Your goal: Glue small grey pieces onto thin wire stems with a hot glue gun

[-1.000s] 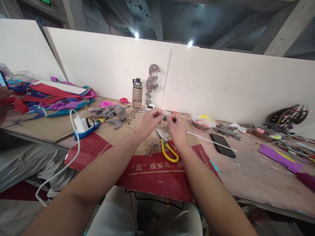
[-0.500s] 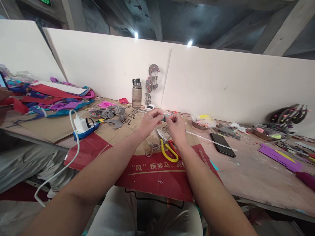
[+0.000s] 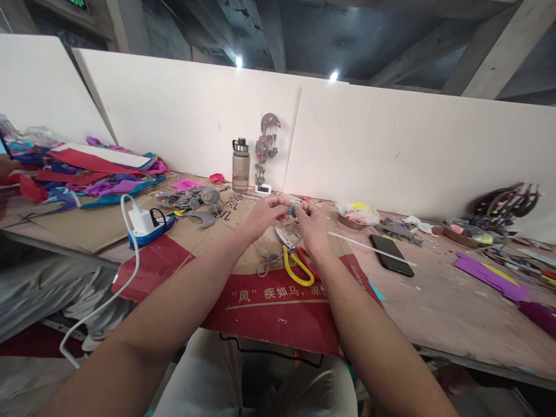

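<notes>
A small teal piece point(image 3: 292, 209), perhaps felt or clay, is pinched between the fingertips of both hands above the cardboard. My left hand point(image 3: 266, 215) grips it from the left with bent fingers. From the other side, my right hand point(image 3: 313, 225) closes thumb and fingers on it. Just below lie scissors with yellow and red handles point(image 3: 297, 271), blades pointing away and partly open. Beside them is a loose tangle of grey yarn point(image 3: 273, 259). The piece's exact shape is hidden by the fingers.
Red-and-brown cardboard point(image 3: 278, 324) covers the table before me. A phone point(image 3: 391, 255) lies right, a blue power strip point(image 3: 152, 233) with a charger left. Behind stand a water bottle point(image 3: 240, 168) and a grey moon-shaped hanging ornament point(image 3: 270, 124). Coloured fabric scraps point(image 3: 99, 182) pile far left.
More of the teal piece shows between the fingertips now. Both hands keep almost the same place, with small finger shifts. The view has shifted slightly.
</notes>
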Tool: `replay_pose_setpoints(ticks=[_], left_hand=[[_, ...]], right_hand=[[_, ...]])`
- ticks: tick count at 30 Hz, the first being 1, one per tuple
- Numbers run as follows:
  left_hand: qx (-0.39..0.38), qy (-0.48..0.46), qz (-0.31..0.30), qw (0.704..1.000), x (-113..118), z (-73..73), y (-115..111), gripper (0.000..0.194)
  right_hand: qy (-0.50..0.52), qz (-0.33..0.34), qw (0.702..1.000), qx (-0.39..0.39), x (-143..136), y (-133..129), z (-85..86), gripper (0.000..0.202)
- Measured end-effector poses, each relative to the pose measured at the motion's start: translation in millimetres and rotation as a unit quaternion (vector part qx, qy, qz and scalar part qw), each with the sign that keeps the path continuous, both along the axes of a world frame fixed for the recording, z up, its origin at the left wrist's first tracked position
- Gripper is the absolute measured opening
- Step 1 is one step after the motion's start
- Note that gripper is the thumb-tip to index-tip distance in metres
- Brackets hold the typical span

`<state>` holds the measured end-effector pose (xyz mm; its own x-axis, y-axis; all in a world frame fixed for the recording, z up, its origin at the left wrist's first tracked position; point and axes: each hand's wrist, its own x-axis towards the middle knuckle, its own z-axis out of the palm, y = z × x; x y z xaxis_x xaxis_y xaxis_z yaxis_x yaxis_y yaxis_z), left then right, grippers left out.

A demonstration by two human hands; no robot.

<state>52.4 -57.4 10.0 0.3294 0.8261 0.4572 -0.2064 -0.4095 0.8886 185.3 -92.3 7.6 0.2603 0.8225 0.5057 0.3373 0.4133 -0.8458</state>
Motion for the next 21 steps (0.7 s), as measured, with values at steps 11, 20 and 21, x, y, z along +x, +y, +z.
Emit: replay_pose_setpoints(ticks=[11, 20, 21], left_hand=[[0.015, 0.044, 0.060, 0.997, -5.0, 0.4, 3.0, 0.019], [-0.009, 0.031, 0.053, 0.998, -0.5, -1.6, 0.2, 0.022], [-0.024, 0.022, 0.032, 0.999, 0.3, -1.7, 0.2, 0.022]], right_hand=[[-0.033, 0.010, 0.999, 0.004, -4.0, 2.0, -4.8, 0.021], [-0.044, -0.004, 0.999, 0.006, -4.6, 3.3, -6.6, 0.017], [-0.047, -0.012, 0.999, 0.007, -4.1, 3.3, -6.2, 0.017]])
